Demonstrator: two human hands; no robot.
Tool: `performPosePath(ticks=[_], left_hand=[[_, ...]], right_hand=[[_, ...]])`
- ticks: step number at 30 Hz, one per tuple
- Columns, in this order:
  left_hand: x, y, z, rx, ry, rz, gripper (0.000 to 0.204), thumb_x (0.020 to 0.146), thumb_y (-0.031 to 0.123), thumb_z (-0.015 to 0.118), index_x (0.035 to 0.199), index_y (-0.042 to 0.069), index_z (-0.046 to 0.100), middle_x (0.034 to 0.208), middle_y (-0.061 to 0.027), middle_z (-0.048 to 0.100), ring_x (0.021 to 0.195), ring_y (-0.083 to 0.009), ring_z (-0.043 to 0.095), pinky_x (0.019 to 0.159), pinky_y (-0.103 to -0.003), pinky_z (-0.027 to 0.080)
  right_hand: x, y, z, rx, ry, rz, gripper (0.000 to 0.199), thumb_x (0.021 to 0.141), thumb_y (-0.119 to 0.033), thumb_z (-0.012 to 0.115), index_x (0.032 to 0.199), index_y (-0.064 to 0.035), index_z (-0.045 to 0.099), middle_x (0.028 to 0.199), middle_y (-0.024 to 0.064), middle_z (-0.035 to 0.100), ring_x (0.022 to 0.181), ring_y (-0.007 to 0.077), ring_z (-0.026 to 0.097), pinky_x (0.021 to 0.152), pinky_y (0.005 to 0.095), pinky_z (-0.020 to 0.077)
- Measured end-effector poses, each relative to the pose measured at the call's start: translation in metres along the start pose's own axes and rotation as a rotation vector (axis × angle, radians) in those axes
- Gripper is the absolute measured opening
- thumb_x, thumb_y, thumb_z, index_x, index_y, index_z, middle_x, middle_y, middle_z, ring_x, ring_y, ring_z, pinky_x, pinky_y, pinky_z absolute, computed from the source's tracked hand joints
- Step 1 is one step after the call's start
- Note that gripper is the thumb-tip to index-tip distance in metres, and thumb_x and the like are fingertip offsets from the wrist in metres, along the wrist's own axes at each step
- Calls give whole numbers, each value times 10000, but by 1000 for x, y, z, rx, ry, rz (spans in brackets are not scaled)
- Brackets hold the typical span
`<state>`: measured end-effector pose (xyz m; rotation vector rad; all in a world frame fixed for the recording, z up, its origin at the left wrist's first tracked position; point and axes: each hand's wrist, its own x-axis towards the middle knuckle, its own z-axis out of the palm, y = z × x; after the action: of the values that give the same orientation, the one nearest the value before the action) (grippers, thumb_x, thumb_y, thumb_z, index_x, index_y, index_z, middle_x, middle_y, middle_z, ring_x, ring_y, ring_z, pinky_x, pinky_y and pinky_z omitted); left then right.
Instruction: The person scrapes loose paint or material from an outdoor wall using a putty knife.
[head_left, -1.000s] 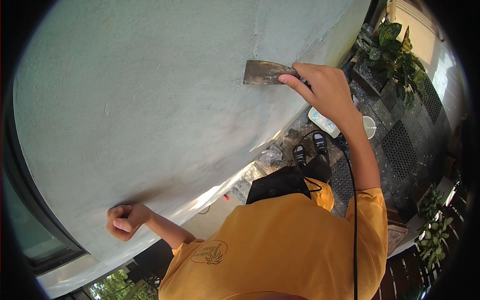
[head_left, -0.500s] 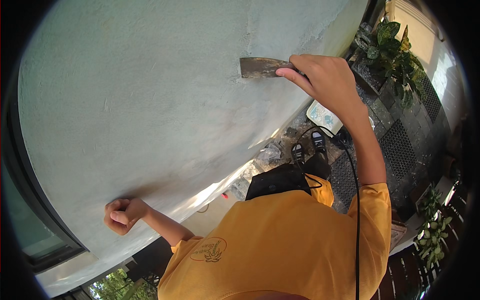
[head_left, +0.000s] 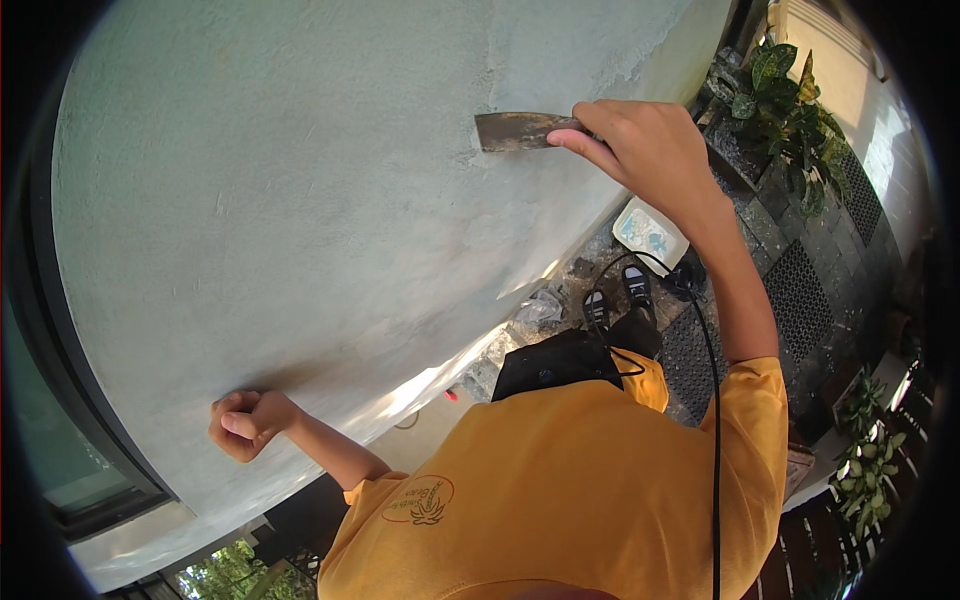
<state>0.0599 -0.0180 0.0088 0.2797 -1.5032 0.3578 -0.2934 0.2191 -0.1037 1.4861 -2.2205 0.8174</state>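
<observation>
At the pale plastered wall (head_left: pixel 300 220) | right hand (head_left: pixel 645 150) clamped on putty knife (head_left: pixel 515 131) — best kept low-angled, evenly pressed | left hand (head_left: pixel 245 424) loosely fisted, fingers together

I stand by a big wall (head_left: pixel 250 250), pale grey-green and a bit bumpy. Far to my left is a window (head_left: pixel 55 440) with a dark edge. A strip of sunlight (head_left: pixel 420 388) (so bright it looks white) runs low along the wall. On my right is a grey stone floor (head_left: pixel 850 275) with dark holey mats (head_left: pixel 797 288), leafy plants (head_left: pixel 785 90) and brown slats (head_left: pixel 810 545).
</observation>
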Motion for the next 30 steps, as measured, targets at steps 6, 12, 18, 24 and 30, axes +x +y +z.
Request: performPosePath(ticks=[6, 12, 18, 24, 30], left_hand=[[-1, 0, 0, -9, -17, -1, 248, 810, 158, 476, 600, 26, 489, 419, -28, 382, 352, -108, 346, 384, -227, 246], [-2, 2, -2, -18, 20, -61, 245, 800, 143, 487, 579, 38, 479, 474, -29, 429, 373, -102, 343, 393, -231, 267], [-1, 1, -1, -17, 0, -30, 229, 792, 130, 474, 589, 26, 480, 426, -30, 384, 360, -108, 344, 389, -226, 251], [-1, 0, 1, 2, 1, -22, 232, 794, 132, 467, 586, 29, 475, 417, -27, 373, 360, -107, 343, 387, -228, 254], [-2, -4, -1, -13, -26, 30, 241, 802, 145, 467, 592, 27, 472, 410, -25, 363, 354, -106, 336, 382, -227, 255]], right_hand=[[3, -5, 0, -3, -10, -34, 398, 916, -475, 540, 758, -118, 620, 637, 38, 623, 583, 264, 620, 497, 366, 473], [6, -13, 1, 14, -17, -58, 396, 915, -474, 542, 762, -118, 623, 648, 35, 629, 588, 257, 622, 497, 360, 474], [5, -10, 4, 91, -7, 12, 444, 922, -463, 560, 720, -67, 576, 602, 86, 553, 563, 285, 567, 502, 375, 420], [-32, -35, 57, 537, -84, 342, 499, 921, -469, 586, 716, -14, 572, 571, 155, 518, 528, 336, 518, 504, 397, 391], [-48, -44, 74, 819, -125, 562, 525, 925, -482, 583, 735, 8, 582, 561, 158, 505, 496, 307, 463, 499, 384, 386]])
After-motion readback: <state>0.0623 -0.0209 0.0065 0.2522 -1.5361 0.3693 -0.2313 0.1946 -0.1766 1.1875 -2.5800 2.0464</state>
